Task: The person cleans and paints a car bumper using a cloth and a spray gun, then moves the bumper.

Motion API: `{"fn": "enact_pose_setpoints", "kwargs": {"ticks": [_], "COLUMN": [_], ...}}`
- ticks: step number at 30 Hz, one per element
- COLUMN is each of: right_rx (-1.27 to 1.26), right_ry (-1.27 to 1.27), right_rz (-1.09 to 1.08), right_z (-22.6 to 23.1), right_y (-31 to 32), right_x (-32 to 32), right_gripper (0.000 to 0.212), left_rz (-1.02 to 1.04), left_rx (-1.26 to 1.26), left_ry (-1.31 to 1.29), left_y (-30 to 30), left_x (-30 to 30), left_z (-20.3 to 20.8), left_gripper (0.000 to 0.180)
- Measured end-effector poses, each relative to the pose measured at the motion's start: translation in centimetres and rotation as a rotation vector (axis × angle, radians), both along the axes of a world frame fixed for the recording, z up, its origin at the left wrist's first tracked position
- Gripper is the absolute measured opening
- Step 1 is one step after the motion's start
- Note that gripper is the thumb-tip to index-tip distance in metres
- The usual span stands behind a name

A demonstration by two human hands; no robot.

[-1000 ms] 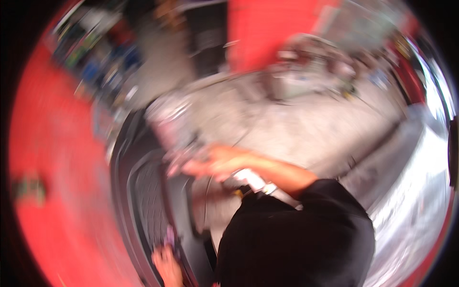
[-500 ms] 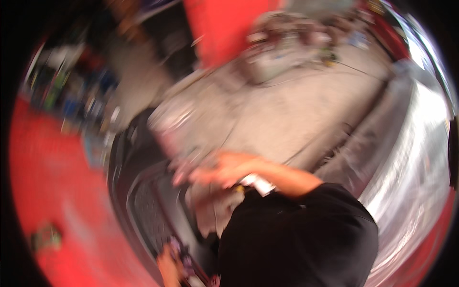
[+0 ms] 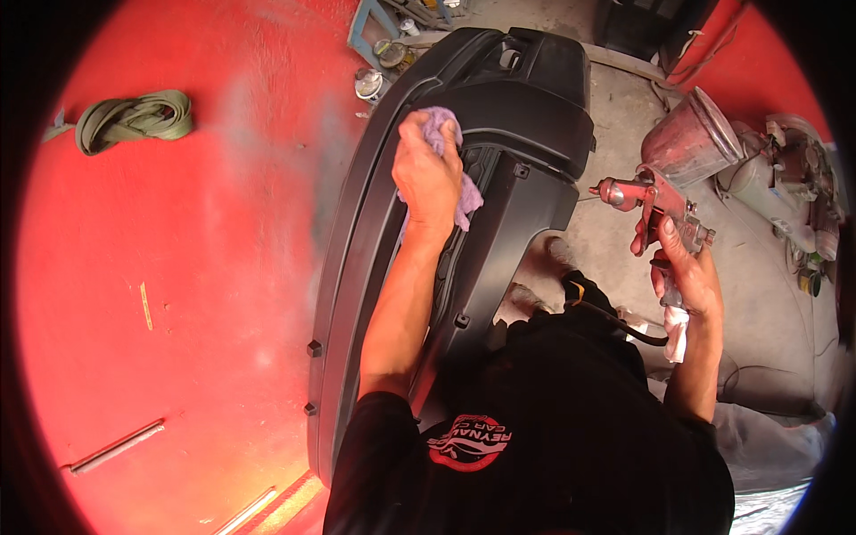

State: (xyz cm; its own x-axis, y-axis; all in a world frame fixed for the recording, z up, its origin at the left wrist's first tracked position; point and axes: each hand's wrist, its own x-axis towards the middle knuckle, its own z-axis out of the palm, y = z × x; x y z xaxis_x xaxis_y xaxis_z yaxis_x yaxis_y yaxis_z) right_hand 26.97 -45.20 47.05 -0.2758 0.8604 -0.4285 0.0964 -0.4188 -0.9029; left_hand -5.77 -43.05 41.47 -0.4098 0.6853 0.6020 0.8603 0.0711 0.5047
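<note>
Purple cloth (image 3: 468, 201) bunched in left fingers (image 3: 412, 134) on bumper (image 3: 486, 251), likely wiping; right fingers (image 3: 678, 250) hold spray gun (image 3: 660, 201). Next stroke needs gun clear.

One spray gun (image 3: 660, 198), one cloth (image 3: 440, 123), one black bumper (image 3: 522, 107) and one green coil (image 3: 134, 109) show.

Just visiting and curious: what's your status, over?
Left grip: purple cloth, on black bumper. Right grip: spray gun, off bumper. Green strap, left, clear of bumper.
</note>
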Motion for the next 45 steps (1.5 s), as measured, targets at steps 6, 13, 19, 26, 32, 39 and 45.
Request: {"fn": "enact_pose_setpoints", "kwargs": {"ticks": [6,13,19,26,32,39,45], "right_rx": [-0.029,-0.075,-0.062,-0.047,-0.089,0.068,0.301], "right_ry": [0.053,0.069,0.072,0.121,0.188,-0.067,-0.363], "right_rz": [0.008,0.012,0.077,0.162,0.097,0.222,0.518], "right_z": [0.2,-0.6,-0.7,0.0,0.5,1.7,0.1], "right_y": [-0.8,-1.3,-1.3,-1.2,-1.0,0.6,3.8], "right_x": [1.5,1.8,2.1,2.1,2.2,-2.5,-8.2], "right_gripper": [0.047,0.046,0.04,0.038,0.038,0.044,0.054], "left_rz": [-0.315,-0.369,-0.315,-0.253,-0.191,-0.113,-0.275], "left_rx": [-0.5,-0.757,-0.861,-0.946,-1.247,-0.588,-0.581], "left_ry": [0.277,0.352,0.711,0.685,0.175,0.13,0.376], "left_y": [-3.4,-5.9,-5.0,-2.9,-9.1,-10.4,-6.4], "left_x": [0.7,1.5,3.8,5.3,0.7,3.4,3.3], "left_z": [1.8,3.4,4.0,4.1,7.4,4.5,1.3], "left_gripper": [0.032,0.037,0.039,0.024,0.028,0.03,0.035]}}
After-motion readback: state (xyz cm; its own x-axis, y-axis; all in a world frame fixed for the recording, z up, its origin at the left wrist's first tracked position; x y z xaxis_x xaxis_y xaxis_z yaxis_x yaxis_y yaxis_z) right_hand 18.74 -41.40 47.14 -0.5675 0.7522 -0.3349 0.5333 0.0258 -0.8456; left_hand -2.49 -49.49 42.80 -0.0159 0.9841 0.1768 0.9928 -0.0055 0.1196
